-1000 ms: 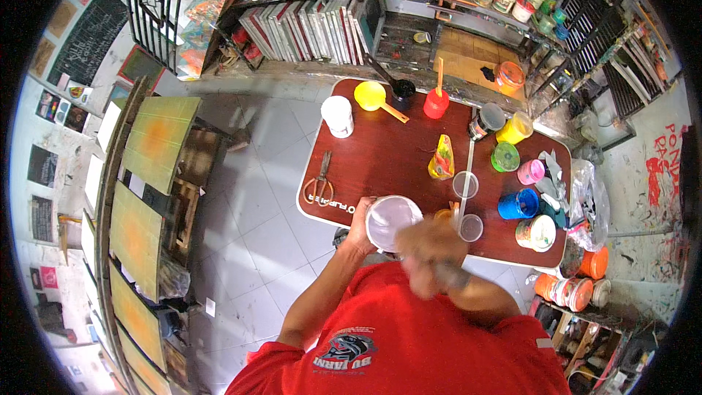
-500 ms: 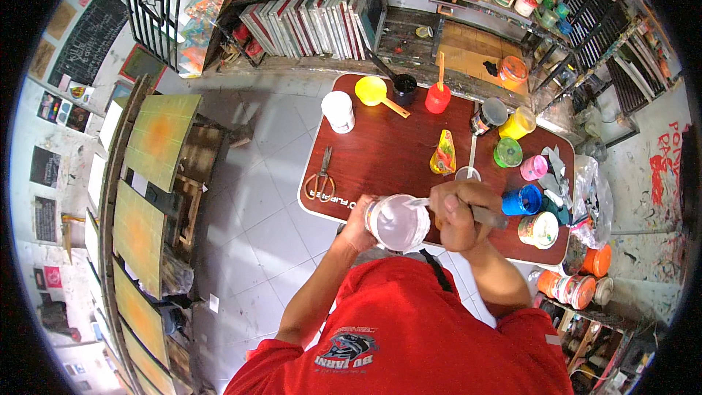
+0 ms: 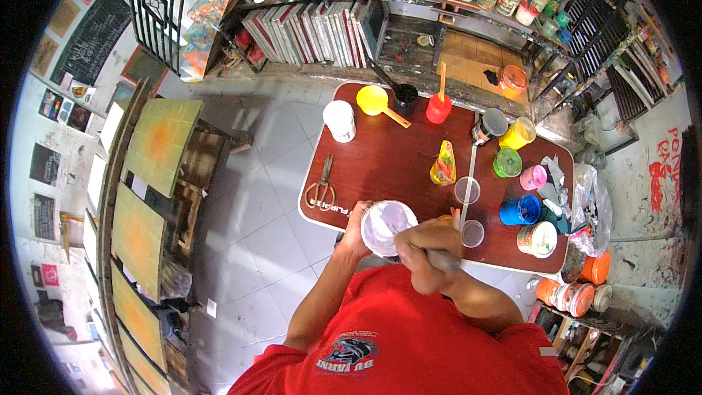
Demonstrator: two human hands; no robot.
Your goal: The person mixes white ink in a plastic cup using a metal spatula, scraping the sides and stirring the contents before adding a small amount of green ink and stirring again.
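My left hand (image 3: 355,232) grips a white plastic tub (image 3: 368,228) by its side, tilted so its mouth faces me. Pale lilac-white paint (image 3: 386,221) coats its inside. Closed in a fist, my right hand (image 3: 425,250) holds a slim greyish stirring tool (image 3: 443,260) whose lower end dips into the tub; its exact kind is unclear. Beyond the tub, on the red-brown table (image 3: 380,168), lie a yellow pouch (image 3: 443,167) and two clear plastic lids or cups, one nearer (image 3: 472,233) and one farther (image 3: 467,190). Orange-handled scissors (image 3: 321,190) rest at the table's left.
Along the table's far side stand a white tub (image 3: 339,121), a yellow ladle (image 3: 373,100), a black pot (image 3: 404,95) and a red pot (image 3: 439,107). Paint pots, including a blue one (image 3: 520,209), crowd the right. A rack of painted panels (image 3: 157,143) is at left.
My right hand has moved left and down, taking the stirring tool from the tub's rim into its mouth. The tub is tilted differently, and the nearer clear lid or cup has come into view.
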